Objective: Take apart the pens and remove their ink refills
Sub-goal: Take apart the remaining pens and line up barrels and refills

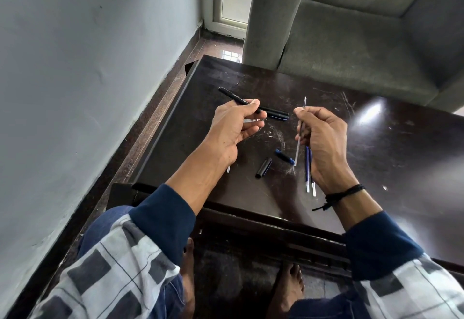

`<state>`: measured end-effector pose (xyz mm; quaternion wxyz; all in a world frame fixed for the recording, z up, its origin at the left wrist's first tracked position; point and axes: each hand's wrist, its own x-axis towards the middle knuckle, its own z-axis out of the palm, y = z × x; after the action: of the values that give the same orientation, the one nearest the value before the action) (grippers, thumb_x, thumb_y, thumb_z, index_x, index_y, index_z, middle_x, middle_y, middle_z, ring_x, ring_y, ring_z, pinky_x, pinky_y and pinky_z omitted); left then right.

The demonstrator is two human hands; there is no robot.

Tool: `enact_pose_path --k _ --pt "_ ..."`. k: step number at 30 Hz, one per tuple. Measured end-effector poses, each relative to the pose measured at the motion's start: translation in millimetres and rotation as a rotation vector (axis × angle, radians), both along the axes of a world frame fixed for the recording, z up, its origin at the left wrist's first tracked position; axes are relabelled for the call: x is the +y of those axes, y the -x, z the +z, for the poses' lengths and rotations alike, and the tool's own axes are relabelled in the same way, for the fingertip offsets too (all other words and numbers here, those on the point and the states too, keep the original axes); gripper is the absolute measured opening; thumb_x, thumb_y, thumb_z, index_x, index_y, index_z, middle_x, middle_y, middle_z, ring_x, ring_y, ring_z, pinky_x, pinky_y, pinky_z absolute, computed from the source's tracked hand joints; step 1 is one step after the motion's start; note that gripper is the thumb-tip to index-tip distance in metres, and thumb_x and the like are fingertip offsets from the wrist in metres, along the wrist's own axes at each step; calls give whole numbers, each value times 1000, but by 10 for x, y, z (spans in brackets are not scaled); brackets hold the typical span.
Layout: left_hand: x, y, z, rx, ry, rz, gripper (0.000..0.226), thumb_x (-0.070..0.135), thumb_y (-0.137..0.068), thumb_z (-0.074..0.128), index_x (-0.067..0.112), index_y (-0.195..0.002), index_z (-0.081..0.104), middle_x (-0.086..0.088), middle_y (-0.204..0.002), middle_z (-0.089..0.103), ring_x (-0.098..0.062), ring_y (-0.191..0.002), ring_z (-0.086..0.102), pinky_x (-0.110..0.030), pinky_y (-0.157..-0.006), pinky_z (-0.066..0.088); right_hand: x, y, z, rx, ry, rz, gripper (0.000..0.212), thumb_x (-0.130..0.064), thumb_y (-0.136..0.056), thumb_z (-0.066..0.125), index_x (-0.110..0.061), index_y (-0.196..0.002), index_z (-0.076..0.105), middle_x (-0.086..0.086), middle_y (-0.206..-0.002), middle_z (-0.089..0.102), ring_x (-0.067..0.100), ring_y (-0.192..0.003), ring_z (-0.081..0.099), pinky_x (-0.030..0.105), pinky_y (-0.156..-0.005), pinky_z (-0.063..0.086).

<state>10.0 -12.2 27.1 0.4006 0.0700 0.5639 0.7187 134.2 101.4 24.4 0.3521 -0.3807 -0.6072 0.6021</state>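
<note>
My left hand (234, 127) holds a black pen barrel (232, 96) above the dark table (376, 147), thumb on top, with a small clear piece (251, 119) between its fingers. My right hand (321, 140) pinches a thin ink refill (300, 132) that points up and away. A whole black pen with a blue end (276, 114) lies just beyond the left hand. On the table between my hands lie a black cap (263, 167) and a blue piece (284, 156). Two blue refills (309, 173) lie beside my right wrist. A white tip (228, 169) shows under my left wrist.
A grey sofa (364, 29) stands behind the table at the right. A pale wall (88, 67) runs along the left, with a strip of floor between it and the table's left edge. My bare feet (288, 291) are below the table's near edge.
</note>
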Motion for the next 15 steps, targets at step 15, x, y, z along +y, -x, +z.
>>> enact_pose_path --k 15 --pt "11 -6 -10 7 3 -3 8 20 -95 68 15 -101 69 -9 -92 78 -17 -80 72 -22 -69 58 -16 5 -14 -13 -22 26 6 -14 -93 71 -8 -93 72 -6 -56 56 7 -49 48 19 -49 44"
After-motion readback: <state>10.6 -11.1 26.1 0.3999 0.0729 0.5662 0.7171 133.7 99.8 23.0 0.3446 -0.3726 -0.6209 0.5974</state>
